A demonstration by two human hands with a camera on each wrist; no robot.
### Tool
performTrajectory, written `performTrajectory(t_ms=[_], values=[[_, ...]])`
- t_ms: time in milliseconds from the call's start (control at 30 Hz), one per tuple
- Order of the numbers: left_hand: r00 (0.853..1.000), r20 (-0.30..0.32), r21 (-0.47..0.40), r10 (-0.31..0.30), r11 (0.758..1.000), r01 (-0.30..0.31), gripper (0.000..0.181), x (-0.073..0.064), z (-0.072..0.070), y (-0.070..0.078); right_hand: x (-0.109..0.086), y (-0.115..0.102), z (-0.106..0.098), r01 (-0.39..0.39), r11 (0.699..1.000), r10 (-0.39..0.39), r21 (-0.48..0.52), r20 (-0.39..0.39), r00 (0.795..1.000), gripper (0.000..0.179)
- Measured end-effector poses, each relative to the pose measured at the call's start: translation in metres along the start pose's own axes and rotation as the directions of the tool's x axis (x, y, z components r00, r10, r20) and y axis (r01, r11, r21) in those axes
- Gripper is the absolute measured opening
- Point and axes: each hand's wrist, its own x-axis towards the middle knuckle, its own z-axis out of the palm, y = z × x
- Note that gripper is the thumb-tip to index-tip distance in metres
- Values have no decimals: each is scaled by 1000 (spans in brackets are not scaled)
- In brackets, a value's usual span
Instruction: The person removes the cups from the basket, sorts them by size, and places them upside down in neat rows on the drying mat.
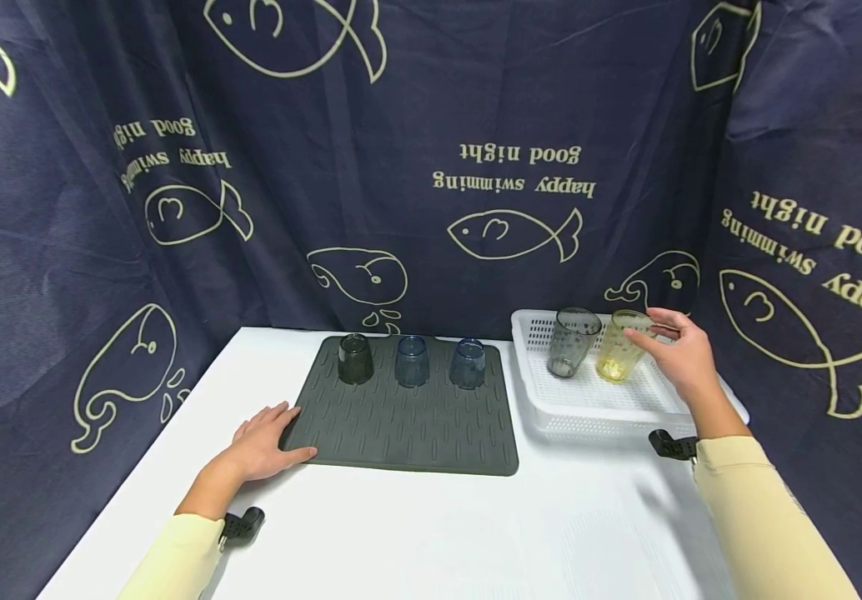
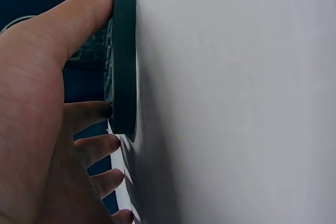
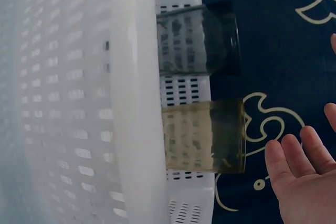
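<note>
My left hand (image 1: pixel 266 443) rests at the near left corner of a dark grey ribbed drying mat (image 1: pixel 408 429). Its thumb and forefinger touch the mat's edge, the other fingers spread on the white table. On the right, my right hand (image 1: pixel 677 350) is at the rim of a clear yellow glass (image 1: pixel 618 350), fingers loosely bent. The right wrist view shows a small gap between these fingers (image 3: pixel 278 163) and the yellow glass (image 3: pixel 202 137). Beside it a clear grey glass (image 1: pixel 572 343) also stands upright in the white perforated basket (image 1: pixel 611 412).
Along the mat's far side stand a dark grey glass (image 1: pixel 355 360) and two blue glasses, one in the middle (image 1: pixel 412 362) and one to the right (image 1: pixel 468 364). A navy curtain (image 1: pixel 401 150) with fish drawings hangs close behind and at both sides of the white table (image 1: pixel 401 533).
</note>
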Motion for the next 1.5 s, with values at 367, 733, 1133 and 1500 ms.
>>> performTrajectory(t_ms=[367,733,1133,1500], values=[[999,-32,-13,22,1000,-22,96,1,3,0,15,6,1,-50,998,53,-46,74,996,85],[995,-87,-34,53,998,-56,94,1,2,9,27,19,3,-102,994,107,-45,131,986,96],[987,-122,-167,107,978,-127,94,3,8,32,37,31,6,-158,985,166,-73,123,978,100],[982,-91,-330,168,925,-189,93,6,14,71,41,35,7,-208,977,213,-52,119,970,101]])
